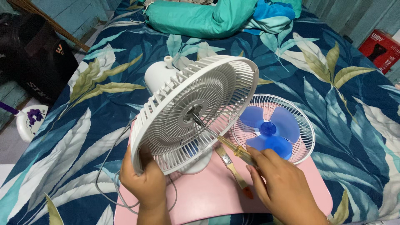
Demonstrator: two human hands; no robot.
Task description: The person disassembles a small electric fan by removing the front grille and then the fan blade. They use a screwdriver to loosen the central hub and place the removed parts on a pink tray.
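A white table fan stands tilted on a pink tray (208, 196), showing its rear grille (196, 112) with the motor housing (160, 75) behind. My left hand (146, 181) grips the grille's lower left rim. My right hand (279, 187) holds a screwdriver (221, 139) with a clear yellow handle; its metal tip sits at the grille's centre hub. The detached front grille (302, 125) lies flat to the right with the blue fan blade (268, 131) resting in it. A small paintbrush (231, 166) lies on the tray under the screwdriver.
All of this rests on a bed with a blue leaf-print sheet (341, 104). A teal blanket bundle (208, 16) lies at the far end. The fan's grey cord (106, 166) loops at the left. A dark bag (29, 54) and a red box (381, 48) sit beside the bed.
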